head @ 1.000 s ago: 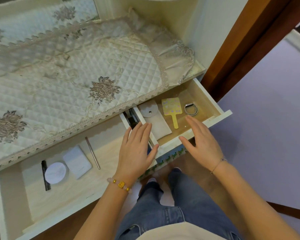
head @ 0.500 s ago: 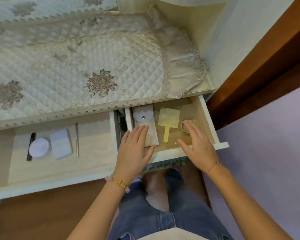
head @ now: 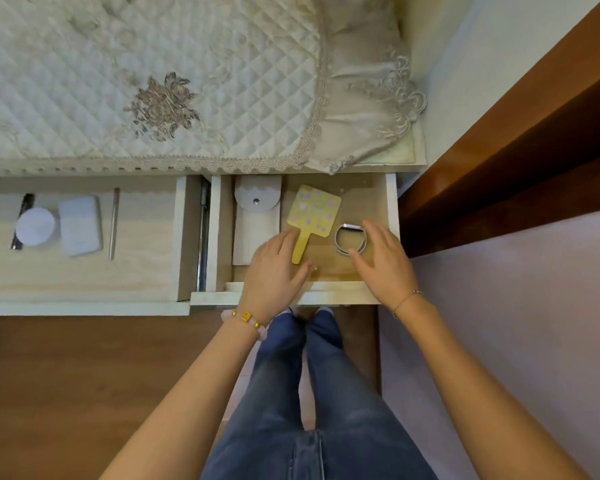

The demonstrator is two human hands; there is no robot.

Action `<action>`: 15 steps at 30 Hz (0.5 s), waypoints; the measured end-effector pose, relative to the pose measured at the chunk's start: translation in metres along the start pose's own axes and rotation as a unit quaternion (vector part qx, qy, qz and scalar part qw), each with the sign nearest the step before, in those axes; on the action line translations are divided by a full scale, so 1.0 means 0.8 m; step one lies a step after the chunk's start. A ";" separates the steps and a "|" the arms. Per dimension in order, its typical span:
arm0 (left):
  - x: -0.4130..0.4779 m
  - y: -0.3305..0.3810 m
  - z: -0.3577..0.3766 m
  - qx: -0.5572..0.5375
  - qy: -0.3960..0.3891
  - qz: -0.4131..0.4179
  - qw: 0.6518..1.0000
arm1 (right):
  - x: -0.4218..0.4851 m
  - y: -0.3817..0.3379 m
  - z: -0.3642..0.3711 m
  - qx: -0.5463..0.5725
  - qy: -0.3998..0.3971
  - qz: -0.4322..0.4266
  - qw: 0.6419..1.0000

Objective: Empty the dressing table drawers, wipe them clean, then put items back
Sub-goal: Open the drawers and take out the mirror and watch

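Note:
Two drawers of the dressing table stand pulled out. The right drawer (head: pixel 392 202) holds a white snap pouch (head: pixel 257 209), a yellow hand mirror (head: pixel 314 213) and a silver band (head: pixel 349 239). My left hand (head: pixel 278 268) reaches into it with fingers straight, touching the mirror's handle and covering the pouch's lower corner. My right hand (head: pixel 383 261) hovers spread over the band, thumb beside it. The left drawer (head: pixel 146 268) holds a round white compact (head: pixel 34 226), a white pad (head: pixel 80 225), a black stick (head: pixel 23 209) and a thin metal rod (head: pixel 113 223).
A quilted cream cover with lace edging (head: pixel 174 91) drapes the table top above the drawers. A brown wooden door frame (head: pixel 520 133) runs along the right. My legs in blue jeans (head: pixel 312 393) stand on the wooden floor below the right drawer's front.
Both hands moved forward from the drawer's front edge into the right drawer, the left to the mirror handle, the right over the band. The view tilted straight down.

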State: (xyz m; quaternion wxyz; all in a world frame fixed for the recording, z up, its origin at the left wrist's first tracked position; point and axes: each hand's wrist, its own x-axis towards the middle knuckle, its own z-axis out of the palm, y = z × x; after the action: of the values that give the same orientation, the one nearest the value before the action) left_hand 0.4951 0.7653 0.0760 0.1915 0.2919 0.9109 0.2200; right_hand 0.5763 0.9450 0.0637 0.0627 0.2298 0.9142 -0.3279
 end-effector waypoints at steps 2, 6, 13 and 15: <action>0.013 -0.001 0.010 -0.019 -0.007 -0.018 1.000 | 0.011 0.003 0.001 -0.002 0.015 -0.001 1.000; 0.040 -0.009 0.026 -0.063 -0.009 -0.057 0.996 | 0.029 0.002 0.013 0.012 0.030 -0.009 0.999; 0.065 -0.013 0.048 -0.065 -0.015 -0.120 0.990 | 0.057 0.001 0.042 0.009 -0.010 0.093 0.996; 0.070 -0.012 0.051 -0.060 -0.025 -0.132 0.989 | 0.063 0.004 0.048 -0.003 -0.011 0.132 0.991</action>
State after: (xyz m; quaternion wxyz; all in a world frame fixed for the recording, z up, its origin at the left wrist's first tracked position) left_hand 0.4682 0.8048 0.0250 0.2590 0.1623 0.9214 0.2400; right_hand 0.5318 0.9419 0.0190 0.1158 0.3446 0.8760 -0.3168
